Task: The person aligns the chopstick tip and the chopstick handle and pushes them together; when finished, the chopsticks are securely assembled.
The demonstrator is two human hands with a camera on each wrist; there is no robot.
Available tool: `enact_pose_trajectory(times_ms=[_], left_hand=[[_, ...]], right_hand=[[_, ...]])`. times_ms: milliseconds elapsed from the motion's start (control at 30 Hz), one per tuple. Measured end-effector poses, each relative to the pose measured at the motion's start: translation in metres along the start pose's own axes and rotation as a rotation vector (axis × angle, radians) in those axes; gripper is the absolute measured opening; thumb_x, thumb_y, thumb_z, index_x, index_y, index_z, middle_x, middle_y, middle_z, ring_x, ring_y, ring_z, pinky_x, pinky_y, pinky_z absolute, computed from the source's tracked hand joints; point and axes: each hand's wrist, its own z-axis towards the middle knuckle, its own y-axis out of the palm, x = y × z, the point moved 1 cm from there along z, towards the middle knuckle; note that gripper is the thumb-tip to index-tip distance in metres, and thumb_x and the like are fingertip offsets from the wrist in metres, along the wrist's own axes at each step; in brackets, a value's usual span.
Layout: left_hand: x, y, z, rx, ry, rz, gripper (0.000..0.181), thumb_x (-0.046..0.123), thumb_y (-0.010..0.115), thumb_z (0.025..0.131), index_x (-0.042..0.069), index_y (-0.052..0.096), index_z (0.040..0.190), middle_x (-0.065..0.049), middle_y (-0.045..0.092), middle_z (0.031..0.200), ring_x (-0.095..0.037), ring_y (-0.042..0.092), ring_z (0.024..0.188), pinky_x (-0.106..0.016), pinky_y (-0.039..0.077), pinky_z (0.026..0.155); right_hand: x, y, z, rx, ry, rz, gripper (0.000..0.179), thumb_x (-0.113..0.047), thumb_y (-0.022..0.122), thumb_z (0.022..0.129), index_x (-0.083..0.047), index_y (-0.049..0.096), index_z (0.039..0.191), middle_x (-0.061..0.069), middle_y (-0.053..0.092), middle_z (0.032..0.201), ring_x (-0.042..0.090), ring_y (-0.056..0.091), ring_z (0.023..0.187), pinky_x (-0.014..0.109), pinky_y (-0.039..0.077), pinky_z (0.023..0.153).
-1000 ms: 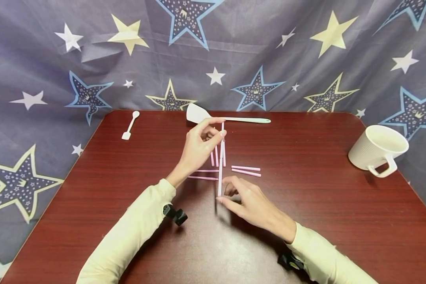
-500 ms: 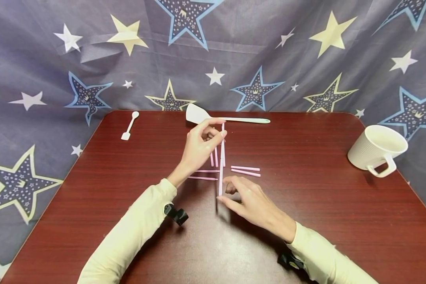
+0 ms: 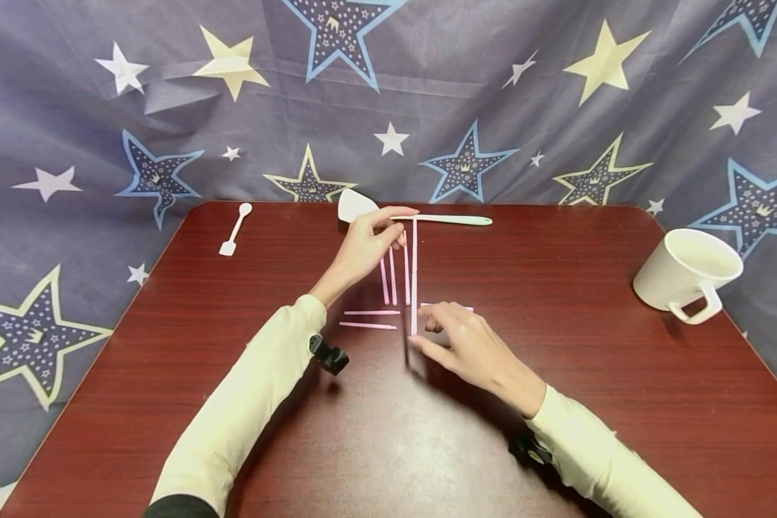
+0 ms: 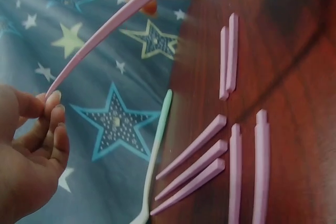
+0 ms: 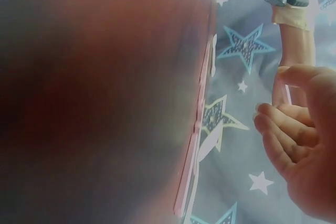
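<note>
Both hands hold a long pink chopstick above the table, one at each end, with a joint line near its middle. My left hand pinches the thin far tip between thumb and finger, as the left wrist view shows on the chopstick. At the thick near end, my right hand grips with thumb and fingers. Below lie three tapered pink pieces, two pink pieces with stepped ends to the left, and two more pink pieces partly behind the right hand in the head view.
A white spatula with a pale green handle lies along the back of the dark red table. A small white double-ended spoon is at the far left. On the right stands a white ribbed mug. A star-patterned curtain hangs behind.
Both hands have shifted slightly right and away from the body with the chopstick. Its near end has moved farther up the view, and the tapered pieces beneath now show more.
</note>
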Motion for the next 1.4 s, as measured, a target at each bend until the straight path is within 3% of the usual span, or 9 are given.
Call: enact_pose_trajectory(times_ms=[167, 367, 600, 867, 1067, 1267, 1400], left_hand=[[-0.012, 0.001, 0.017, -0.037, -0.085, 0.040, 0.033, -0.005, 0.053, 0.099, 0.001, 0.072, 0.125, -0.010, 0.065, 0.077, -0.023, 0.061, 0.072, -0.023, 0.044, 0.059], [-0.024, 0.003, 0.038, -0.080, -0.115, 0.115, 0.034, -0.004, 0.052, 0.099, 0.002, 0.072, 0.126, -0.014, 0.065, 0.076, -0.012, 0.058, 0.067, -0.022, 0.044, 0.059], [-0.036, 0.008, 0.054, -0.132, -0.166, 0.208, 0.038, -0.001, 0.050, 0.098, 0.006, 0.071, 0.129, -0.022, 0.066, 0.083, -0.012, 0.056, 0.065, -0.023, 0.040, 0.055], [-0.053, 0.010, 0.062, -0.145, -0.230, 0.276, 0.038, -0.002, 0.051, 0.097, 0.003, 0.069, 0.131, -0.025, 0.069, 0.085, -0.016, 0.055, 0.063, -0.021, 0.037, 0.054], [-0.064, 0.012, 0.066, -0.164, -0.262, 0.315, 0.040, -0.001, 0.050, 0.094, 0.003, 0.071, 0.128, -0.026, 0.070, 0.090, -0.024, 0.061, 0.071, -0.021, 0.037, 0.056], [-0.075, 0.011, 0.069, -0.181, -0.252, 0.405, 0.039, 0.000, 0.049, 0.095, 0.002, 0.072, 0.126, -0.022, 0.071, 0.086, -0.010, 0.053, 0.062, -0.022, 0.037, 0.058], [-0.081, 0.010, 0.070, -0.200, -0.254, 0.421, 0.038, 0.000, 0.047, 0.096, 0.000, 0.072, 0.124, -0.021, 0.071, 0.088, -0.012, 0.055, 0.066, -0.024, 0.039, 0.060]], right_hand=[[0.015, 0.000, 0.006, -0.044, 0.049, -0.012, 0.032, -0.015, 0.083, 0.088, 0.001, 0.066, 0.109, 0.008, 0.069, 0.088, 0.021, 0.068, 0.080, 0.039, 0.057, 0.073], [0.032, 0.002, 0.015, -0.124, 0.147, -0.020, 0.026, -0.016, 0.080, 0.092, -0.001, 0.067, 0.109, 0.009, 0.069, 0.091, 0.023, 0.067, 0.084, 0.040, 0.056, 0.075], [0.045, 0.004, 0.025, -0.164, 0.182, -0.041, 0.026, -0.018, 0.079, 0.093, 0.001, 0.068, 0.107, 0.009, 0.068, 0.089, 0.025, 0.066, 0.084, 0.042, 0.055, 0.078], [0.055, 0.012, 0.034, -0.217, 0.203, -0.087, 0.024, -0.019, 0.078, 0.093, 0.000, 0.068, 0.104, 0.010, 0.067, 0.090, 0.026, 0.064, 0.086, 0.042, 0.053, 0.079], [0.057, 0.017, 0.038, -0.231, 0.166, -0.125, 0.024, -0.018, 0.080, 0.091, 0.001, 0.068, 0.100, 0.010, 0.067, 0.089, 0.028, 0.062, 0.084, 0.043, 0.052, 0.077], [0.058, 0.020, 0.039, -0.244, 0.120, -0.175, 0.022, -0.018, 0.081, 0.090, 0.000, 0.068, 0.094, 0.008, 0.064, 0.085, 0.029, 0.061, 0.079, 0.042, 0.052, 0.073], [0.060, 0.023, 0.040, -0.249, 0.106, -0.210, 0.021, -0.019, 0.081, 0.089, -0.003, 0.067, 0.091, 0.007, 0.063, 0.085, 0.030, 0.060, 0.079, 0.043, 0.052, 0.072]])
